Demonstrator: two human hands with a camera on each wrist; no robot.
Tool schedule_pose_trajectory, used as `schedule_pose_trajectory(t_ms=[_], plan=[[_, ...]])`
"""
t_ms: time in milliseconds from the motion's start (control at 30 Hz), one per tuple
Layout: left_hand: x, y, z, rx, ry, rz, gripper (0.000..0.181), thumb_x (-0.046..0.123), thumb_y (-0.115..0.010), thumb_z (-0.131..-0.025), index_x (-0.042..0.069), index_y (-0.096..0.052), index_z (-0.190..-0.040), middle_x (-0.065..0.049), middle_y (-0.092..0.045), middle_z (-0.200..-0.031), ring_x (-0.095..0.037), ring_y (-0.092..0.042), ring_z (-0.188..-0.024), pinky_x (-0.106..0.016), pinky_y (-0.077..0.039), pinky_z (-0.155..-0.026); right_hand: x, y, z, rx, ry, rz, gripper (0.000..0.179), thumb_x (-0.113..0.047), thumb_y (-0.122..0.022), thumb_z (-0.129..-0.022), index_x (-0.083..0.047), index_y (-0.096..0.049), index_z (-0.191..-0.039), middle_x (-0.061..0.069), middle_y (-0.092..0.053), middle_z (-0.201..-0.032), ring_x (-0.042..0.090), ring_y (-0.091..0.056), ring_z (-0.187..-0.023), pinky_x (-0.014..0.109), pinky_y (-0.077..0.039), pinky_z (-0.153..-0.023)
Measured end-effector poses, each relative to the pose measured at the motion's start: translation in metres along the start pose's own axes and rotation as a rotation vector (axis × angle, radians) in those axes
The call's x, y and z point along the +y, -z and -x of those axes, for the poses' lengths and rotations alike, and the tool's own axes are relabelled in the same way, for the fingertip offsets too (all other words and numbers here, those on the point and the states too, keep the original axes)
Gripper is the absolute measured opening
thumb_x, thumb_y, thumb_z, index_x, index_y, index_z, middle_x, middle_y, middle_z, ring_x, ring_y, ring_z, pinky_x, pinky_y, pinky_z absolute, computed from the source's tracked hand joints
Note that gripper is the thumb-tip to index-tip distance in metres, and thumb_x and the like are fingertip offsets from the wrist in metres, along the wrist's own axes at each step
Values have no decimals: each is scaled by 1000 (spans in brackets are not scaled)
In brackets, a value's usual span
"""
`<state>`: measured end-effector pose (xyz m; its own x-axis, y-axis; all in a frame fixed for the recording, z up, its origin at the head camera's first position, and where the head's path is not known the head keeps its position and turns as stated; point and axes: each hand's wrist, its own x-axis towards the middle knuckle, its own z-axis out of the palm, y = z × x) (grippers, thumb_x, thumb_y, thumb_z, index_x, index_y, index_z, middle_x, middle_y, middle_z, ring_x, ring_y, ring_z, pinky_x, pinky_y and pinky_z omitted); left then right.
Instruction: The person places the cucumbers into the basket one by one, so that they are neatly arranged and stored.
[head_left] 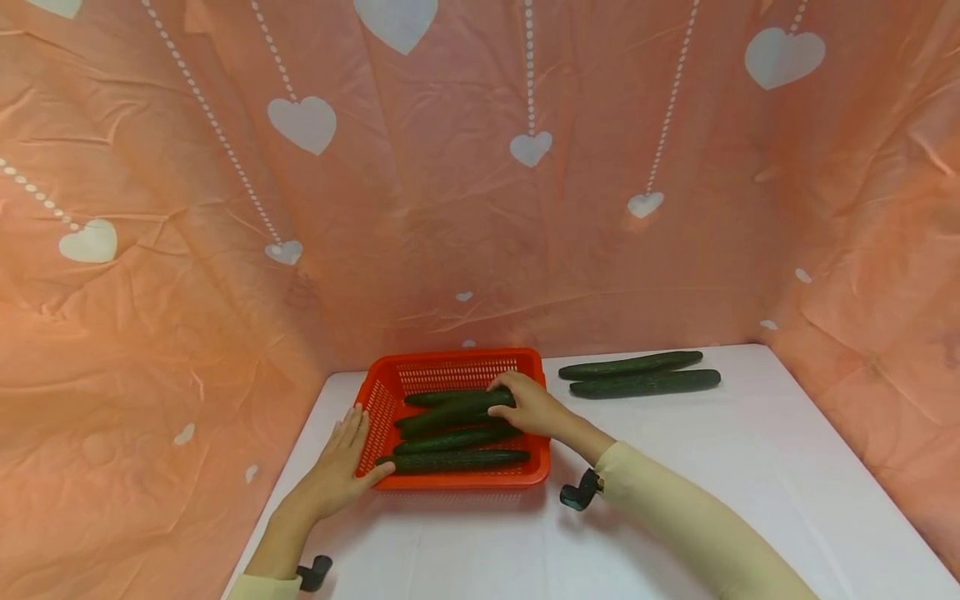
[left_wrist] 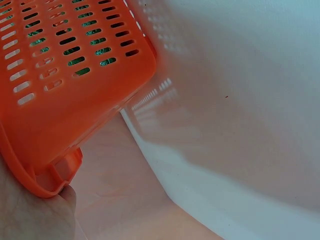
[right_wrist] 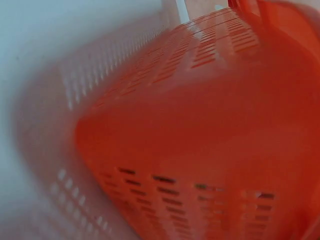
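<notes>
Red slotted basket (head_left: 457, 481): one, at rear left of white desk (head_left: 735, 442). Contents, we count: three cucumbers (head_left: 457, 461) lying, plus gripped cucumber (head_left: 448, 412), right end held by curled fingers of right hand (head_left: 528, 406). Left hand (head_left: 337, 471): fingers straight, spread, at basket's left rim. Outside, right of basket: cucumber pair (head_left: 645, 384). We judge gathering past halfway, two left. Basket sits near coral backdrop (head_left: 450, 208) and left desk edge; we see open room in front and at right.

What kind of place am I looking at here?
Perhaps a small staged work booth: heart-patterned orange sheeting stands around a white table that holds a red basket of cucumbers.
</notes>
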<state>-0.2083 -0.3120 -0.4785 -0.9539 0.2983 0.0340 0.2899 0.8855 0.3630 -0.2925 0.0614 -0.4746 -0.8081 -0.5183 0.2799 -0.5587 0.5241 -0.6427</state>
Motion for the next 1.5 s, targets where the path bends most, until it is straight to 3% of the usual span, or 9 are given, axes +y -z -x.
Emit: schedule_pose_trajectory(t_ms=[500,733,1033,1200,1500], plan=[[2,1,1,-2,5,-7,108,62,-65,-101,-9,-17,-167,-26,-2,-178,-52,1,-163,-70,-9,-128,-12,-18,-14,-24,-34,-2,30,-13,-80,-98,0,-68,-122,18,-68,-128,38,-63,-125,53,-49,-114],[2,0,1,-6,7,0,108,62,-65,-101,-8,-17,-168,-26,-1,-178,-51,1,-163,-71,-9,-128,-12,-18,-16,28,-49,-18,29,-13,-81,-98,-1,-71,-122,14,-72,-122,35,-67,-119,60,-47,-111],[3,2,1,-10,13,-2,109,62,-64,-101,-9,-16,-168,-27,-1,-178,-53,1,-162,-71,-9,-128,-4,-1,-10,149,-29,-107,26,-11,-74,-103,-1,-71,-126,15,-71,-126,34,-67,-121,53,-54,-108],[3,2,0,-11,9,-5,109,62,-65,-101,-9,-16,-167,-27,-1,-178,-53,1,-162,-70,-8,-128,6,13,3,201,-34,-115,26,-11,-75,-102,-2,-71,-126,14,-71,-125,34,-68,-119,54,-54,-107],[4,2,1,-7,8,2,108,61,-65,-101,-10,-16,-167,-28,-2,-178,-53,0,-162,-71,-8,-128,29,40,31,292,-4,-114,25,-4,-77,-98,3,-71,-121,16,-73,-116,35,-69,-103,57,-58,-93]])
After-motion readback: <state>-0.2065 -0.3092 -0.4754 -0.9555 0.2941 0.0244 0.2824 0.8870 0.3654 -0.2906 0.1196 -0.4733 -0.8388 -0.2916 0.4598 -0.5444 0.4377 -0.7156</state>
